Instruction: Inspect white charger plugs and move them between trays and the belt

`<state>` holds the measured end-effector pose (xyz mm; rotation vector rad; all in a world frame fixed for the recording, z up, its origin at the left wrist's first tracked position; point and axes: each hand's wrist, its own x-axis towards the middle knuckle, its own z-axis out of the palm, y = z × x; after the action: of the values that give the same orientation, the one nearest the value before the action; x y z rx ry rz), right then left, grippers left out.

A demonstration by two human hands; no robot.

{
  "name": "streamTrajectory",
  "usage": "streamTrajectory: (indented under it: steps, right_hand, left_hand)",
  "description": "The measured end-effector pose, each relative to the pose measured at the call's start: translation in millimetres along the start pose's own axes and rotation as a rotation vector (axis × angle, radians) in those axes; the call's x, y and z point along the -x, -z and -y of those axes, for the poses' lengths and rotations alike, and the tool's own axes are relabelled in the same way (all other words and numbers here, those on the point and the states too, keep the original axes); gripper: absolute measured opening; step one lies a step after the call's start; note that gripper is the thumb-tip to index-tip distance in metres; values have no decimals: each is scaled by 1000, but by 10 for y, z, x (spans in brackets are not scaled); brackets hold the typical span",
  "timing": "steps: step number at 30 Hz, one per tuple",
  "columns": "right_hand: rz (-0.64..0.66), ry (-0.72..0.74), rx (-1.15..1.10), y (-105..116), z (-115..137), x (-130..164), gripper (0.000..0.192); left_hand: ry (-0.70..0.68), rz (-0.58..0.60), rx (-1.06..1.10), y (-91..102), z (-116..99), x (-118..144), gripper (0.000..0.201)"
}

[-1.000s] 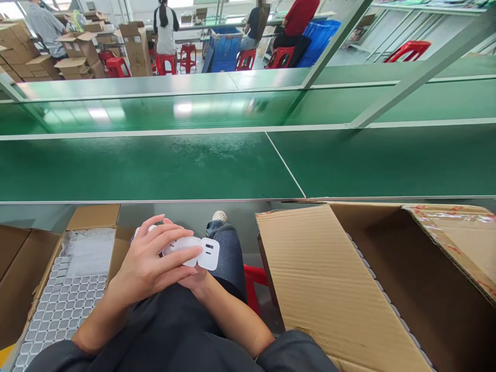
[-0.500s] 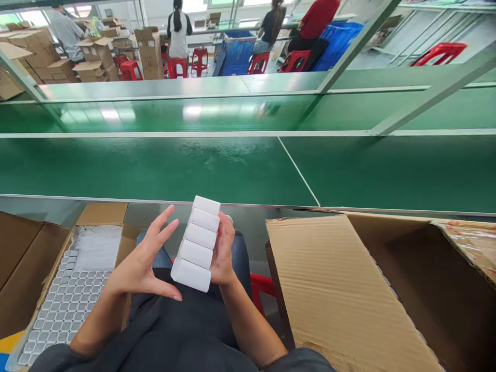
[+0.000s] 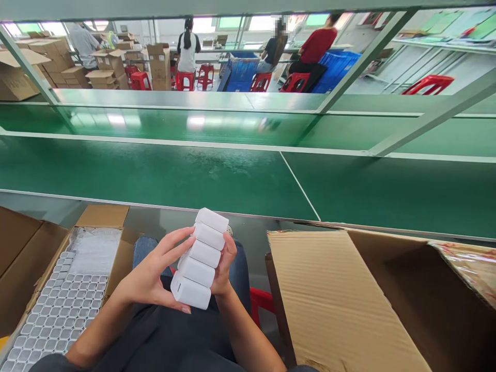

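Note:
A row of several white charger blocks [image 3: 200, 257], pressed side by side, is held above my lap. The lowest block shows a small dark slot on its left end. My right hand [image 3: 225, 263] grips the row along its right side, its palm partly hidden behind the blocks. My left hand [image 3: 160, 271] curves around the left side, its fingertips on the upper blocks and its thumb beside the lowest one. At the left, an open carton [image 3: 101, 216] holds many similar white blocks [image 3: 64, 310] in tight rows, with a whitish sheet [image 3: 95, 250] at its far end.
A large open cardboard box [image 3: 329, 299] stands at the right, its flap toward me. Ahead runs a green conveyor belt [image 3: 155, 170] with metal posts [image 3: 430, 113] beyond. Part of a red stool [image 3: 261, 305] shows beneath me. Across the room, several people sit or stand among cartons and blue bins.
My left hand has closed in from the left onto the row of charger blocks. The row has tilted a little, showing the slot on the lowest block. The head view has shifted upward.

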<state>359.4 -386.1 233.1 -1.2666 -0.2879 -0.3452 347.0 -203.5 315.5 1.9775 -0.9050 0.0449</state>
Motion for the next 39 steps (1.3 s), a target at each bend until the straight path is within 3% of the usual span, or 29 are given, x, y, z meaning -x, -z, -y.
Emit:
streamTrajectory:
  steps: [2,4,8,12,16,20,24,28,31,34,36,39]
  right_hand:
    - [-16,-71,-80,-55,38,-5,99]
    - [-73,-240,-218,-132,84,-29,94]
    - [-188,-535,-491,-299,220,-108,61]
    - [-136,-634,-733,-415,446,-176,57]
    - [-92,-713,-1128,-514,603,-223,46]
    - [0,-797,-1360,-694,567,-267,35]
    - [100,-949,-1324,-1010,399,-217,33]
    - [287,-1018,-949,-1377,-31,53,52]
    - [487,-1030,-598,-1630,-652,324,62]
    - [704,-970,-236,-1910,-1433,520,69]
    - [885,-835,-71,-2165,-1934,581,85]
    - [1271,-566,282,-2714,-2548,649,104]
  left_hand:
    - [4,-28,-19,-27,-22,24,116]
    - [17,-62,-36,-59,-39,51,118]
    - [18,-107,-87,-107,-57,83,116]
    - [-49,-267,-104,-72,-47,101,102]
    - [10,-418,-171,51,3,255,83]
    - [239,-505,-214,79,242,734,72]
    - [780,-544,-326,-243,736,1490,58]
    - [1138,-600,-364,-816,1100,2201,54]
    - [1261,-646,-369,-1106,1200,2537,61]
    - [1291,-708,-358,-1170,1287,2728,53]
    - [1293,-746,-345,-1148,1363,2807,51]
    - [1293,-794,-334,-1108,1473,2881,50]
